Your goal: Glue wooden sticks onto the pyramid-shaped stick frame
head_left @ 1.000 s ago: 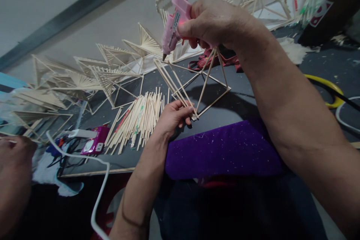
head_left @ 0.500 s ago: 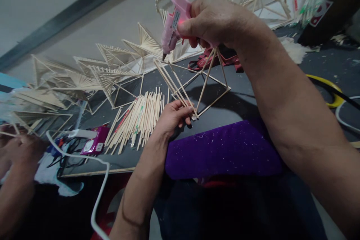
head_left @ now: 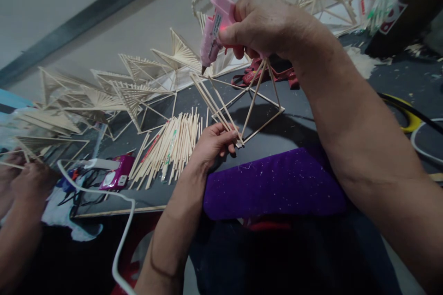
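Observation:
A pink hot glue gun (head_left: 212, 39) is gripped in my right hand (head_left: 258, 25), its nozzle pointing down. The tip hovers near the upper ends of the slanted sticks on a wooden stick frame (head_left: 254, 101); whether it touches them I cannot tell. My left hand (head_left: 221, 140) pinches the lower near corner of that frame, where several sticks meet. Left of this hand lies a loose pile of wooden sticks (head_left: 175, 147), some in red or green printed wrappers. A folded purple cloth (head_left: 273, 184) lies at the table edge just below the frame.
Finished-looking stick structures (head_left: 134, 101) line the wall side. A magenta box (head_left: 119, 173) and a white cable (head_left: 128, 221) lie left. Another person's hands (head_left: 31, 177) hold sticks at far left. A yellow ring (head_left: 410, 117) and dark bag (head_left: 401, 18) are right.
The glue gun's nozzle has shifted very slightly to the right along the stick ends. My left hand keeps its pinch on the frame. The other person's hands have moved a little.

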Tool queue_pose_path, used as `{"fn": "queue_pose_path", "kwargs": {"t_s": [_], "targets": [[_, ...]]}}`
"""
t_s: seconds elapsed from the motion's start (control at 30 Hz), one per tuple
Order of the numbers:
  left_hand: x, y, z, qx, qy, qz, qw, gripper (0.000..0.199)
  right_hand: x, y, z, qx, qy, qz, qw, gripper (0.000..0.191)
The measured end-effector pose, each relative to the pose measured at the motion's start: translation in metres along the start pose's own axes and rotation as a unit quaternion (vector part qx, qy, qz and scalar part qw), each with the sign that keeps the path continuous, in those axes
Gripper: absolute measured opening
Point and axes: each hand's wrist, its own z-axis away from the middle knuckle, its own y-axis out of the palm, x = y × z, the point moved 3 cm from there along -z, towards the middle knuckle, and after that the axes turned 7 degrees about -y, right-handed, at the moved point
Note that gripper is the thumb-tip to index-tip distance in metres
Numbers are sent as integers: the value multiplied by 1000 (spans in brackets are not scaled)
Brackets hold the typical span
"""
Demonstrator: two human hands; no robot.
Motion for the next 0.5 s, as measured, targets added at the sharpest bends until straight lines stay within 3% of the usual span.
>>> {"fn": "queue_pose_path", "kwargs": {"t_s": [0.5], "targets": [[0,0,0,5,1,2,1000,20,-1,-1,0,0,-15,-13,1000,10]]}}
